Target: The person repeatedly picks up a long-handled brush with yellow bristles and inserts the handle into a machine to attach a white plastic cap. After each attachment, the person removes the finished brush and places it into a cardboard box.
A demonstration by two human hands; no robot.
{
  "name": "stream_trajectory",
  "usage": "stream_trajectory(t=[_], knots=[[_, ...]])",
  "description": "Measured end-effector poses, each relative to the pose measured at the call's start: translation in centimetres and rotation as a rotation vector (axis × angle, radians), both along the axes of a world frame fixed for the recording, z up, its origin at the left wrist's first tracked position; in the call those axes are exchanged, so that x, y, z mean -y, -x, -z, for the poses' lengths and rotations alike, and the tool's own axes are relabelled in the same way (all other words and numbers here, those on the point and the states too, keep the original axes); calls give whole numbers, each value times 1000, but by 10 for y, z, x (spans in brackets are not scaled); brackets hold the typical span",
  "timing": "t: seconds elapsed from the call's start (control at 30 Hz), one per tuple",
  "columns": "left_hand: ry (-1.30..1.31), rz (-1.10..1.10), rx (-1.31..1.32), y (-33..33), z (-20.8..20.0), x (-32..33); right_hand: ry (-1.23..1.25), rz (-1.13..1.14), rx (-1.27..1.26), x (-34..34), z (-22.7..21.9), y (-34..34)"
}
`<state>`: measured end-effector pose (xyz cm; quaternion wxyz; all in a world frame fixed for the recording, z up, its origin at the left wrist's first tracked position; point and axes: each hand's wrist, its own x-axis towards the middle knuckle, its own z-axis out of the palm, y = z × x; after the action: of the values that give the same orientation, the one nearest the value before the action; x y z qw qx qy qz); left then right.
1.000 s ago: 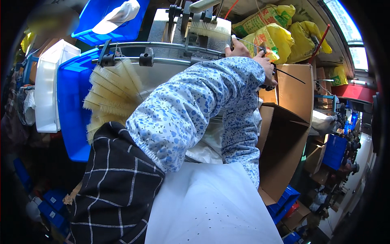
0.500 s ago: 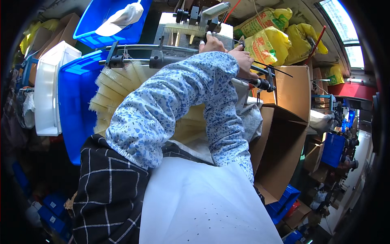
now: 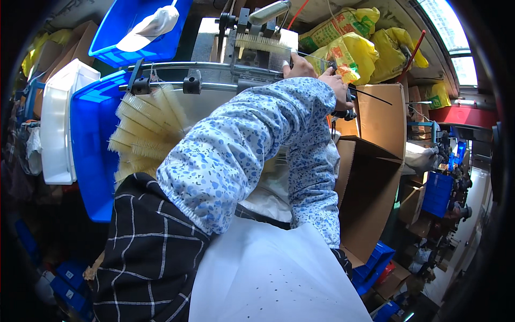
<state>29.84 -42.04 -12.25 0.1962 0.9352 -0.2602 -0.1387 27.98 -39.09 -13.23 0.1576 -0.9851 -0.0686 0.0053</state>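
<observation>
My arms cross in blue-patterned sleeves. My left hand point(image 3: 338, 87), out of the left sleeve's cuff, is closed at a small dark fitting point(image 3: 333, 66) by the right end of a metal rail machine; what it grips is mostly hidden. Left of it, my right hand point(image 3: 302, 68) rests over the rails, thumb and forefinger apart, no held thing visible. My forefinger is near the right end of a pale bristle strip brush point(image 3: 263, 44), which sits across the machine's metal plate point(image 3: 206, 43). Pale strip brushes point(image 3: 147, 115) lie heaped below the rails point(image 3: 166, 65).
Blue bins point(image 3: 95, 139) and a white tub point(image 3: 59, 126) stand at the left; a white cap point(image 3: 150, 28) lies over the upper bin. Yellow sacks point(image 3: 354, 53) are behind the machine. An open cardboard box point(image 3: 383, 118) is at the right. A dark rod point(image 3: 375, 95) juts towards it.
Both hands have moved right along the machine. The bristle strip and a dark cylinder on the rail have also shifted right, uncovering a collar on the rail. The whole view has tilted slightly.
</observation>
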Motion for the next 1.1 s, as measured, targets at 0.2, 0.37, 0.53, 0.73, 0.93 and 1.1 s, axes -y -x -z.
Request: stream_trajectory(t=[0.2, 0.37, 0.53, 0.73, 0.93, 1.1], knots=[[227, 83, -45, 38, -31, -4, -13, 0, 142, 53, 32, -16], [39, 409, -149, 110, -91, -163, -82, -164, 222, 59, 50, -22], [-287, -21, -381, 220, -100, -302, 225, -148, 587, 97, 46, -42], [-301, -304, -136, 309, -19, -345, 109, -469, 334, 109, 35, -62], [-319, -291, -209, 312, -2, -337, -33, -393, 130, 116, 17, -14], [-61, -306, -147, 304, -31, -350, -167, -286, 91, 111, 21, -30]])
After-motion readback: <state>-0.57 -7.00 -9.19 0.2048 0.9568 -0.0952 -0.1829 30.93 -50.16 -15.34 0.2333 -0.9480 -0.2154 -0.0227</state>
